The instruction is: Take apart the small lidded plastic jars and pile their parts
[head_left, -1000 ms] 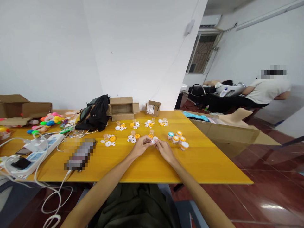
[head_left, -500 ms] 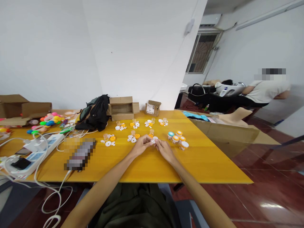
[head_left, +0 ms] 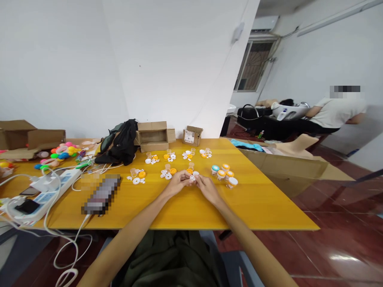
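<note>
My left hand [head_left: 179, 182] and my right hand [head_left: 206, 186] meet above the table, fingertips close together. Pinched between them is a small white disc with holes [head_left: 192, 177]; both hands seem to touch it. Just behind the fingers lie an orange ring [head_left: 189, 171], a white round part [head_left: 195, 173] and a small clear cup [head_left: 191, 165], partly covered by the hands. To the left sits another group, with a white ring [head_left: 168, 175], an orange ring [head_left: 173, 171] and perforated white discs [head_left: 163, 173]. Several lidded small jars [head_left: 221, 174] stand right of my right hand.
More groups of loose parts [head_left: 154, 159] line the table's [head_left: 254, 207] back. Behind them are an open carton [head_left: 154, 137], a small box [head_left: 193, 136] and a black bag [head_left: 122, 143]. A phone [head_left: 103, 195] and power strip [head_left: 50, 195] with cables lie left. A person [head_left: 335, 107] sits far right.
Both hands stay almost in the same place, with only slight finger movement around the white perforated disc. The groups of parts and the jars have not moved.
</note>
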`<action>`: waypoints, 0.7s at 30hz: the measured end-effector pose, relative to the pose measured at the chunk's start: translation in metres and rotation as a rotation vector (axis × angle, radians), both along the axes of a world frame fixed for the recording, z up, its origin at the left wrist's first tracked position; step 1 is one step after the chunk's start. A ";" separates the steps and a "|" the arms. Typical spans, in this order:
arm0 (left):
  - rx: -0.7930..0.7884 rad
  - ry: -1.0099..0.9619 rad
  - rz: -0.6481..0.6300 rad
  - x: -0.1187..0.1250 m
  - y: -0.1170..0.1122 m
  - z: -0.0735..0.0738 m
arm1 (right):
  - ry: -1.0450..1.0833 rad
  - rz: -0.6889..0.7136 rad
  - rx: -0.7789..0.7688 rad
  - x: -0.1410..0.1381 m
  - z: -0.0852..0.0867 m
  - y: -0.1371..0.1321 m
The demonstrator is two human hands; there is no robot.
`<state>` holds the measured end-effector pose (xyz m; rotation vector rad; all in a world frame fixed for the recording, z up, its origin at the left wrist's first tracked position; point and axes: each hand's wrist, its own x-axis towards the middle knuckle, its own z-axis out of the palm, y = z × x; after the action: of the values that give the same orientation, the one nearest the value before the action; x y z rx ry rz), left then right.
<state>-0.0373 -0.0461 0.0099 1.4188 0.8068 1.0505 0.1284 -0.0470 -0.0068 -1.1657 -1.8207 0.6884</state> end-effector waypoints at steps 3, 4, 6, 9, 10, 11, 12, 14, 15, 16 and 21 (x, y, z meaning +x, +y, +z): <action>0.008 0.010 0.006 0.001 0.000 0.000 | 0.096 0.019 -0.067 -0.002 0.004 -0.002; 0.022 0.017 0.009 0.001 0.000 0.000 | 0.118 0.021 -0.088 -0.003 0.006 -0.003; 0.071 0.040 0.022 0.002 0.001 -0.002 | 0.150 0.014 -0.121 -0.003 0.008 -0.005; 0.183 0.120 0.093 0.002 0.005 -0.005 | 0.161 -0.042 -0.105 -0.003 0.010 -0.006; 0.226 0.162 0.129 0.002 0.006 -0.006 | 0.148 -0.074 -0.080 -0.002 0.010 -0.006; 0.272 0.214 0.166 0.001 0.007 -0.007 | 0.122 -0.114 -0.047 -0.002 0.010 -0.006; 0.323 0.272 0.202 0.001 0.007 -0.008 | 0.083 -0.160 -0.011 -0.001 0.010 -0.006; 0.432 0.393 0.264 -0.001 0.008 -0.009 | -0.020 -0.247 0.045 -0.001 0.009 -0.006; 0.484 0.451 0.287 -0.001 0.007 -0.009 | -0.077 -0.285 0.059 -0.001 0.009 -0.007; 0.530 0.504 0.307 -0.001 0.007 -0.010 | -0.133 -0.318 0.063 -0.001 0.009 -0.007; 0.635 0.698 0.317 0.000 0.006 -0.011 | -0.338 -0.423 -0.013 -0.004 0.011 -0.009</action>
<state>-0.0378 -0.0400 -0.0009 2.3223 1.2965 1.1066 0.1247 -0.0564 0.0039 -1.6898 -1.7490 0.2699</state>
